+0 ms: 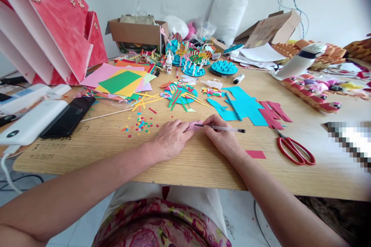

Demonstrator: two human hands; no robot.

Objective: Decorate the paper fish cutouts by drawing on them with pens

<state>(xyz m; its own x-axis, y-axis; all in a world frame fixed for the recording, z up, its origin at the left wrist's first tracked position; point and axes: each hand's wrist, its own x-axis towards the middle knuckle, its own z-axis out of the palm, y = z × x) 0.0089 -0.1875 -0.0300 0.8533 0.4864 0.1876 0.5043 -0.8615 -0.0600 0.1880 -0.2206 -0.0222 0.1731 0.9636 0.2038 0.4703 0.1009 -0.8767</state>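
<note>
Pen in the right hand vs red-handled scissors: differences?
The pen is held in the right hand; the scissors lie unheld.
The pen is one slim, straight rod with a clear barrel; the scissors have two wide red loops.
The pen's dark tip is at the pink piece; the scissors' blades point toward red paper.
Shared: both are hand tools.

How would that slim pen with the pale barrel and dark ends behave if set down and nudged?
The pen would probably roll: its barrel looks round and the light brown wooden table flat. It's likely light, being so thin. Its straight length past the right hand suggests it is stiff, not floppy.
</note>
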